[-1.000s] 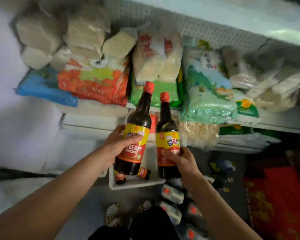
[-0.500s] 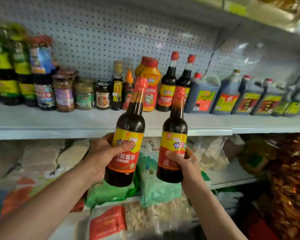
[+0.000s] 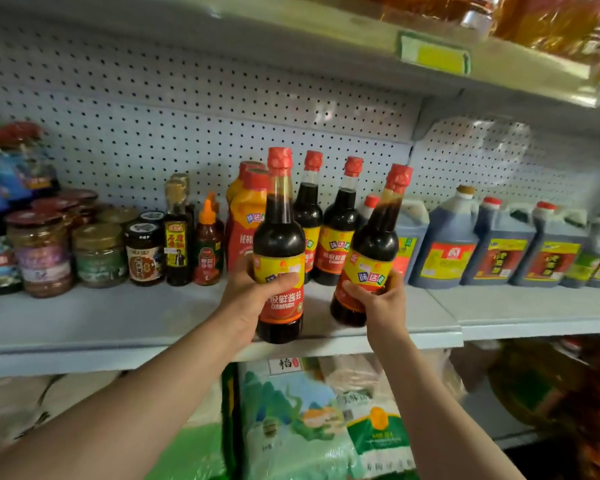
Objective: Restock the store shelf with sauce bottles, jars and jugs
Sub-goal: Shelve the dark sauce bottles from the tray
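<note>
Dark glass soy-sauce bottles with red caps, one (image 3: 279, 251) clamped in your left fingers (image 3: 284, 280), one (image 3: 369, 258) in your right fingers (image 3: 354, 292): stand both upright on the grey shelf (image 3: 118, 317).

Bare forearms (no sleeves, watch or rings); left hand (image 3: 253, 296), right hand (image 3: 381, 303).

left hand (image 3: 253, 299) bottle (image 3: 279, 258) raised to shelf (image 3: 118, 320) edge; right hand (image 3: 381, 303) bottle (image 3: 368, 261) now tilted right

Glossy dark bottles (image 3: 278, 237), paper labels; matt perforated panel (image 3: 187, 126).
</note>
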